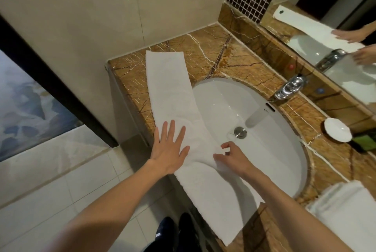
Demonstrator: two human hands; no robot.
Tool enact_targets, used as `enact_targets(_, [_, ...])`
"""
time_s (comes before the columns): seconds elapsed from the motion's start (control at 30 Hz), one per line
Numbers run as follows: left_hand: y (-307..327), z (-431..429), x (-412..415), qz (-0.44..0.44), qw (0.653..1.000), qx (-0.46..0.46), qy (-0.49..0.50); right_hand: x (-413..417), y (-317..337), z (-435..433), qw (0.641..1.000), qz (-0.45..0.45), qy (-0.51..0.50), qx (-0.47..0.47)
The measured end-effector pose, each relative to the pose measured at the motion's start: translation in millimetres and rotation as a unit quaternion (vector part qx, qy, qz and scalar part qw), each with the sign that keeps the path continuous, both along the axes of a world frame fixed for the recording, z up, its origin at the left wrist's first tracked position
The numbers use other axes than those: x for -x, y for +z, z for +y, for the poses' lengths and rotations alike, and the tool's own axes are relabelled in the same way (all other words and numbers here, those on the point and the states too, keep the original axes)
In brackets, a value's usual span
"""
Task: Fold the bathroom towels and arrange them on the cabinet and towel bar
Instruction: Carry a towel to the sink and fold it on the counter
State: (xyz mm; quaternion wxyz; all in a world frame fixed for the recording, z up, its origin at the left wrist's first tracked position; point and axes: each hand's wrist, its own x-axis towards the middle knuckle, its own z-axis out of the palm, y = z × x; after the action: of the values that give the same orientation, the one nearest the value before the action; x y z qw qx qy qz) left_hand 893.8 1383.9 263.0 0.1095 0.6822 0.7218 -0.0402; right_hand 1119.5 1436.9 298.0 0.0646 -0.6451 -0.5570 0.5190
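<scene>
A long white towel (173,93), already narrowed into a strip, is laid along the left side of the marble cabinet top (223,54). It runs from the far left corner, over the left rim of the sink (270,139), to the near edge, where its near end hangs off. The hard top is probably used as a folding surface so the strip stays straight.

The left hand (171,148) is laid flat on the towel's left side with fingers spread and straight. It presses down and grips nothing, most likely to anchor the cloth against sliding off the edge. The right hand (230,156) is curled, and the towel's right edge is pinched between thumb and fingertips just over the basin. This is judged to be for tugging out a wrinkle or squaring the edge where the cloth sags unsupported. The hands are near each other but not touching.

A second folded towel (345,200) is seen at the near right of the top. A faucet (289,86) and a white soap dish (337,129) are at the far right. The towel and both hands are reflected in the mirror (325,7). No towel bar is in view.

The step is judged as smoothing before a crosswise fold, with the task partly done.
</scene>
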Motion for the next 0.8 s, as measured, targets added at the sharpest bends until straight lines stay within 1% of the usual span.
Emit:
enact_targets(0.13, [2,2,-3,0.025,1.000,0.012,-0.001,-9,1,-8,0.999,-0.020,0.039,-0.022])
enact_targets(0.27, [5,1,-8,0.052,0.999,0.008,0.005,-9,-4,-18,0.996,-0.035,0.027,-0.074])
enact_targets(0.33, [7,-3,-14,0.049,0.999,-0.004,0.010,-8,-4,-21,0.993,-0.044,0.025,-0.105])
enact_targets(0.4, [10,-11,-22,0.028,0.999,-0.006,0.013,-8,-2,-23,0.990,-0.052,0.030,-0.128])
enact_targets(0.5, [13,-28,-37,0.006,1.000,0.005,0.013,-9,2,-31,0.990,-0.058,0.041,-0.121])
enact_targets(0.63, [14,-48,-49,0.003,0.999,0.047,0.010,-18,0,-49,0.987,-0.122,0.069,-0.081])
enact_targets(0.7, [14,-51,-49,0.011,0.998,0.061,-0.003,-23,0,-59,0.982,-0.148,0.082,-0.086])
enact_targets(0.8, [15,-51,-46,0.015,0.997,0.072,-0.020,-27,-1,-74,0.971,-0.181,0.094,-0.126])
